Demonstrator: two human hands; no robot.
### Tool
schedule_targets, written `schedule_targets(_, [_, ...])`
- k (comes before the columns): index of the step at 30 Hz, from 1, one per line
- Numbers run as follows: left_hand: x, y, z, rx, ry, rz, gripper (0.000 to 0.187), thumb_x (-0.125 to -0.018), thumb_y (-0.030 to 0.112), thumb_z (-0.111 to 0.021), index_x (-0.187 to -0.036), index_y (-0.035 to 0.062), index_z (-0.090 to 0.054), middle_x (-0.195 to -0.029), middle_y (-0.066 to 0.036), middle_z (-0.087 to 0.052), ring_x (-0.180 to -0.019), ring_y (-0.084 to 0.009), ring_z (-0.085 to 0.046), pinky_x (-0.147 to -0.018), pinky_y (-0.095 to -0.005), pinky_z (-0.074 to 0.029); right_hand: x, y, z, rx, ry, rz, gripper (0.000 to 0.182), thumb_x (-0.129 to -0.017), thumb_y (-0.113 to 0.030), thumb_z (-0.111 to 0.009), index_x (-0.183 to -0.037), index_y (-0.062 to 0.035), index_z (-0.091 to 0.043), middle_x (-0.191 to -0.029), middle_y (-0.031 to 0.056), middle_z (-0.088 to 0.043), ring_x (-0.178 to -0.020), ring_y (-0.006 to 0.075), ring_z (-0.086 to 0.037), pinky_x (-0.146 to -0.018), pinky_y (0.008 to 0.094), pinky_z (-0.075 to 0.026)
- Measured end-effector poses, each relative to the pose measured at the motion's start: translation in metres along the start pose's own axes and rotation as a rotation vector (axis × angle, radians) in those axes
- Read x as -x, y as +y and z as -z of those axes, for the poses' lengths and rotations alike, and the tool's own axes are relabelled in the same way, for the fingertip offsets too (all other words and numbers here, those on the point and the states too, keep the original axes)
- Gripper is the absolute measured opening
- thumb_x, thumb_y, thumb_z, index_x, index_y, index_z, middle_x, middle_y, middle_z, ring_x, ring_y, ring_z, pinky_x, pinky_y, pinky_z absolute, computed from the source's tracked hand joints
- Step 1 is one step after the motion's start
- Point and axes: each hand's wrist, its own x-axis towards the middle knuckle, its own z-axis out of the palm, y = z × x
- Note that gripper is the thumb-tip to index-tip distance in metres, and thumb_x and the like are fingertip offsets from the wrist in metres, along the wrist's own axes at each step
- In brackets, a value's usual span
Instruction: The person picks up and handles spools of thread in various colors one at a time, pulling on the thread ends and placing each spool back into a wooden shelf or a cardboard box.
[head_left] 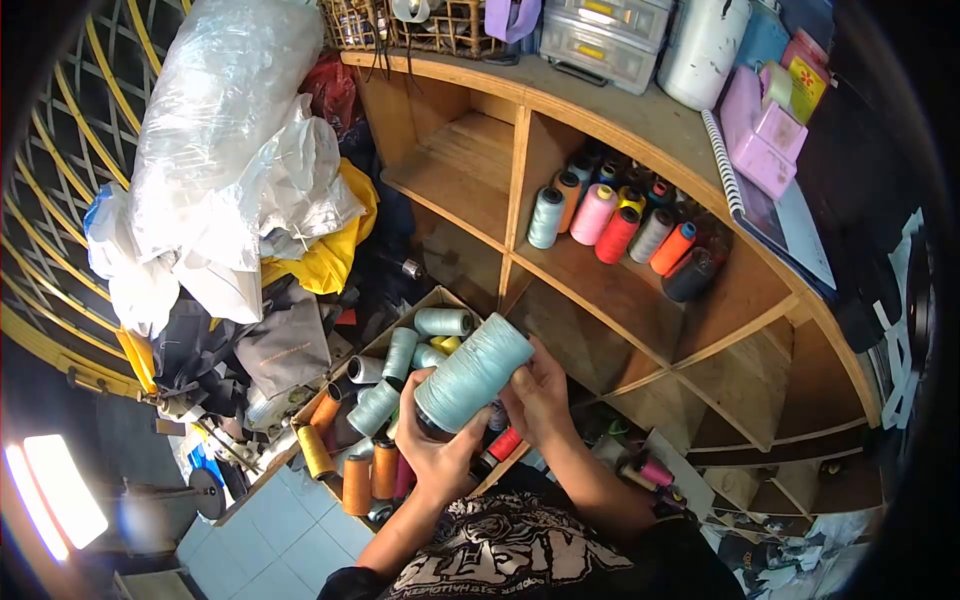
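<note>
left hand + right hand both clamped on spool | above box of spools | shelf behind

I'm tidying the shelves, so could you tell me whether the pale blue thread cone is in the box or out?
Out: both hands hold the pale blue thread cone above the box.

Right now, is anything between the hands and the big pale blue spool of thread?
No. Both the left hand and the right hand already grip the pale blue spool directly, holding it above the box of spools. Nothing visible sits between.
</note>
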Motion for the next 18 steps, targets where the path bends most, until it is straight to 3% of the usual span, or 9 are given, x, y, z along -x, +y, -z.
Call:
schedule_targets(1, [-0.001,0.002,0.0,0.071,-0.027,0.055,0.056,-0.071,0.005,-0.076,-0.117,-0.0017,-0.044,-0.08,-0.006,-0.059,-0.052,-0.0059,-0.052,-0.045,-0.019,-0.043,-0.003,0.0,0.008,0.097,-0.083,0.042,0.043,-0.085,-0.027,-0.071,-0.112,0.0025,-0.054,-0.104,0.0049,-0.059,-0.096,0.0103,-0.055,-0.084,0.025,-0.045])
schedule_targets(2, [-0.002,0.002,-0.001,0.071,-0.029,0.052,0.056,-0.071,0.005,-0.076,-0.117,-0.0017,-0.044,-0.08,-0.006,-0.059,-0.052,-0.0059,-0.052,-0.045,-0.019,-0.043,-0.005,-0.001,0.013,0.193,-0.166,0.083,0.052,-0.083,-0.029,-0.073,-0.117,0.0036,-0.052,-0.105,0.0043,-0.059,-0.099,0.0109,-0.055,-0.087,0.0257,-0.045])
schedule_targets(8, [-0.003,-0.005,0.0,0.306,-0.024,0.14,0.056,-0.071,0.008,-0.076,-0.118,-0.0018,-0.046,-0.08,-0.005,-0.06,-0.053,-0.0065,-0.054,-0.045,-0.019,-0.044,-0.004,-0.016,0.002,0.23,-0.174,0.066,0.067,-0.08,-0.023,-0.075,-0.131,0.0078,-0.045,-0.109,0.0063,-0.06,-0.1,0.0134,-0.056,-0.092,0.0287,-0.043])
schedule_targets(9, [-0.002,-0.008,0.0,0.309,-0.027,0.135,0.057,-0.071,0.009,-0.076,-0.119,-0.0022,-0.046,-0.081,-0.006,-0.06,-0.053,-0.0067,-0.054,-0.044,-0.0189,-0.044,-0.005,-0.015,0.006,0.231,-0.176,0.063,0.067,-0.08,-0.023,-0.075,-0.131,0.0078,-0.045,-0.109,0.0063,-0.06,-0.1,0.0134,-0.056,-0.092,0.0287,-0.043])
schedule_targets(11, [-0.001,-0.01,0.0,0.313,-0.03,0.134,0.059,-0.071,0.01,-0.076,-0.119,-0.0027,-0.046,-0.081,-0.006,-0.061,-0.053,-0.0068,-0.054,-0.044,-0.0188,-0.044,-0.008,-0.014,0.017,0.246,-0.325,0.106,0.057,-0.088,-0.005,-0.064,-0.138,0.0052,-0.038,-0.129,0.0124,-0.053,-0.117,0.0179,-0.052,-0.099,0.0312,-0.043])
schedule_targets(14, [-0.001,-0.011,-0.002,0.432,0.015,0.206,0.061,-0.07,0.011,-0.077,-0.121,-0.0037,-0.046,-0.082,-0.007,-0.062,-0.052,-0.0069,-0.054,-0.044,-0.0185,-0.044,-0.01,-0.013,0.016,0.295,-0.308,0.122,0.055,-0.088,-0.001,-0.063,-0.136,0.0059,-0.039,-0.129,0.0135,-0.053,-0.117,0.0186,-0.053,-0.098,0.0315,-0.043])
schedule_targets(18, [-0.001,-0.016,-0.002,0.513,0.026,0.241,0.065,-0.07,0.013,-0.078,-0.123,-0.0053,-0.045,-0.095,-0.011,-0.063,-0.069,-0.0131,-0.062,-0.057,-0.0221,-0.052,-0.008,-0.014,0.018,0.315,-0.261,0.065,0.051,-0.089,0.002,-0.06,-0.136,0.0063,-0.04,-0.13,0.0144,-0.052,-0.117,0.0189,-0.052,-0.099,0.0316,-0.043])
